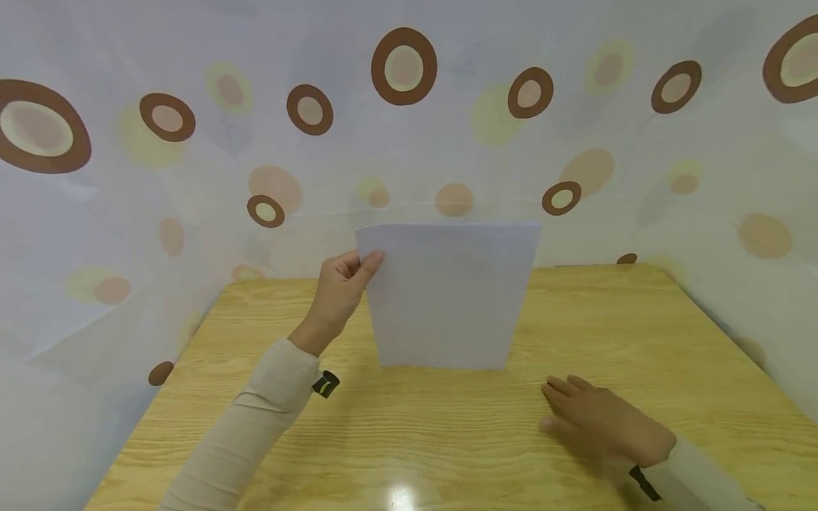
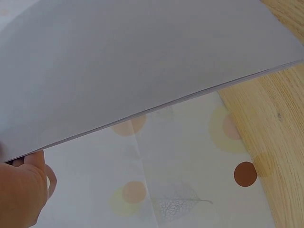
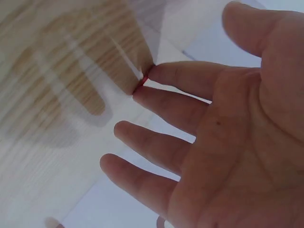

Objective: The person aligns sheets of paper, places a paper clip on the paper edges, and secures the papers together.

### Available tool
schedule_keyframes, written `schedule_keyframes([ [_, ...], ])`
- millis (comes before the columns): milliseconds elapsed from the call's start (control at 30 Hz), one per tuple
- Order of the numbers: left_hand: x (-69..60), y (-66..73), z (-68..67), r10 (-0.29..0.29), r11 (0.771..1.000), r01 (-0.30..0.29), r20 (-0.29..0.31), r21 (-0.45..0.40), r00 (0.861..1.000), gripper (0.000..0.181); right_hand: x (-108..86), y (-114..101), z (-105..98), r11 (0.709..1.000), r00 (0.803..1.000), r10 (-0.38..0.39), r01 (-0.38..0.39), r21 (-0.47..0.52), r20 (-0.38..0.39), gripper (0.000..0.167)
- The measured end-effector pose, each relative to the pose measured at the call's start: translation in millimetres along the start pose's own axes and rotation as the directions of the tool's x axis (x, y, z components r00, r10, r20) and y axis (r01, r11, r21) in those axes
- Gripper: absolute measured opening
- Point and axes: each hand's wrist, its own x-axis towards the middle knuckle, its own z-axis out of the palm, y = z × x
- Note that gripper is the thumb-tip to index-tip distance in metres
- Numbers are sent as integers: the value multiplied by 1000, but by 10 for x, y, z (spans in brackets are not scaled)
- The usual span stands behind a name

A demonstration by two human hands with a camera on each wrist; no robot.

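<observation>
The left hand (image 1: 339, 291) pinches a thin stack of white paper (image 1: 447, 298) near its upper left corner, thumb on the near face, fingers behind. The stack stands roughly upright over the middle of the wood-grain table (image 1: 396, 433), in front of the patterned white backdrop (image 1: 402, 170); whether its lower edge touches the wood, I cannot tell. The left wrist view shows layers along one edge, lying nearly flush.

The right hand (image 1: 597, 419) is apart from the paper, to its right, palm down with straight, slightly spread fingers. Its index and middle fingertips meet their reflections, so they seem to touch the wood; a red sliver (image 3: 143, 80) shows there — too small to identify.

A one-corner hold calls for a pinch that catches every layer, firm without creasing — otherwise an inner sheet could slip or the far corner sag. The right hand's support along the opposite edge would steady it.
</observation>
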Motion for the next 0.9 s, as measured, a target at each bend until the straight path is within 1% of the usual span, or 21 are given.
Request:
schedule_keyframes([
  [167, 2, -18, 14, 7, 1000, -7, 3, 12, 1000, 33, -5, 55, -8, 997, 1000, -14, 13, 71, 12, 60],
  [267, 4, -14, 14, 7, 1000, -7, -4, 8, 1000, 32, 14, 54, -55, 995, 999, -28, 30, 100, -19, 56],
  [333, 8, -9, 9, 6, 1000, -6, -10, 9, 1000, 31, 44, 50, -108, 994, 997, -40, 47, 102, -69, 53],
  [400, 11, 0, 5, 2, 1000, -2, -14, 8, 1000, 31, 77, 42, -170, 994, 990, -42, 55, 94, -137, 50],
  [533, 17, 12, -1, -4, 1000, 4, -15, 7, 1000, 31, 150, 36, -291, 999, 961, -34, 44, 28, -273, 37],
  [633, 19, 12, -3, -10, 1000, 10, -16, 5, 1000, 31, 210, 54, -341, 1000, 944, -31, 29, -12, -327, 27],
  [733, 12, 11, 0, -14, 1000, 14, -15, 3, 1000, 31, 271, 105, -337, 999, 946, -47, 43, -18, -321, 22],
  [800, 6, 7, 3, -15, 1000, 15, -13, 1, 1000, 32, 307, 150, -316, 998, 952, -61, 60, -14, -300, 19],
  [900, -2, 3, 9, -17, 1000, 17, -13, 4, 1000, 32, 352, 229, -275, 996, 963, -82, 91, 22, -256, 15],
])
